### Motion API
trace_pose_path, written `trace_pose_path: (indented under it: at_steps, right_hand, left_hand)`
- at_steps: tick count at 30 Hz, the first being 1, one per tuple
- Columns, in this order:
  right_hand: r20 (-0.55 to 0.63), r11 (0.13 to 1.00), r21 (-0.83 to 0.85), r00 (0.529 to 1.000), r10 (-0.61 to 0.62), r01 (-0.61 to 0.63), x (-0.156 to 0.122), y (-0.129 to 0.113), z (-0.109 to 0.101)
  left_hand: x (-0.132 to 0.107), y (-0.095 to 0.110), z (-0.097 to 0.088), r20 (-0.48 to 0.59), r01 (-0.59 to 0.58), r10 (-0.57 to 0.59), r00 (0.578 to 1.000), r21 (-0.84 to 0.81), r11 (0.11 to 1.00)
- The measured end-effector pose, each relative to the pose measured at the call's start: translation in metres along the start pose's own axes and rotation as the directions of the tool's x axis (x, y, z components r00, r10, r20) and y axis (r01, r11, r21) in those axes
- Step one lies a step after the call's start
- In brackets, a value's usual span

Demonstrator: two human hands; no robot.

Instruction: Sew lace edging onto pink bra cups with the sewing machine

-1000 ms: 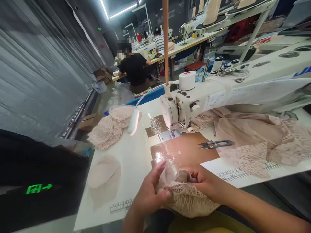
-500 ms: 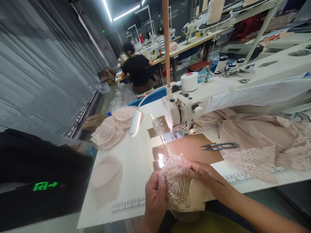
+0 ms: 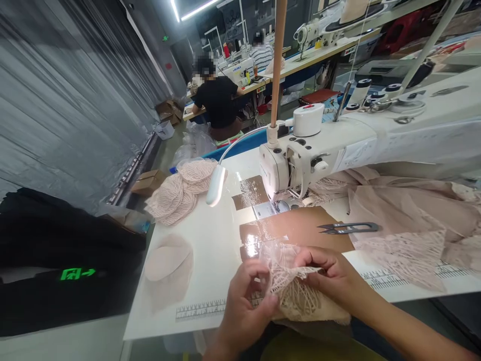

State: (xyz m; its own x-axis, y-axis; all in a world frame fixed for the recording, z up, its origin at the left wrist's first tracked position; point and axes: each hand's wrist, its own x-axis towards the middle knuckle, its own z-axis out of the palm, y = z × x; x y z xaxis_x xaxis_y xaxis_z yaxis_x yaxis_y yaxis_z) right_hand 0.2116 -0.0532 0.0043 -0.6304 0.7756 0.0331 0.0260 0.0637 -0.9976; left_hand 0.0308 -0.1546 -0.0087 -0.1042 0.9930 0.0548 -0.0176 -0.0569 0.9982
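Both my hands hold a piece of beige lace fabric (image 3: 296, 296) at the near edge of the white sewing table (image 3: 210, 240). My left hand (image 3: 244, 306) pinches its left side, fingers curled. My right hand (image 3: 330, 273) grips its upper right edge with closed fingers. The lace bunches between the two hands and hangs over the table edge. A white sewing machine (image 3: 338, 145) stands behind, its needle area above a brown plate (image 3: 296, 228). Thread snips (image 3: 347, 228) lie on that plate, right of my hands.
A stack of round lace pieces (image 3: 180, 190) lies at the table's far left, with flat beige cut pieces (image 3: 167, 263) nearer. More lace and beige cloth (image 3: 409, 220) is heaped at right. A gooseneck lamp (image 3: 216, 185) shines down. Other people sit at machines behind.
My hands have turned and opened out the lace piece, shifting it slightly right. The camera view has moved a little rightward and nearer.
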Motion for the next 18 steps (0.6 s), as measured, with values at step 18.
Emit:
trace_pose_path:
  at_steps: [18]
  right_hand:
    - [0.108, 0.997, 0.03, 0.992, 0.067, -0.071, 0.0, -0.008, -0.001]
  left_hand:
    - [-0.001, 0.002, 0.001, 0.043, 0.348, -0.347, 0.937, -0.208, 0.914]
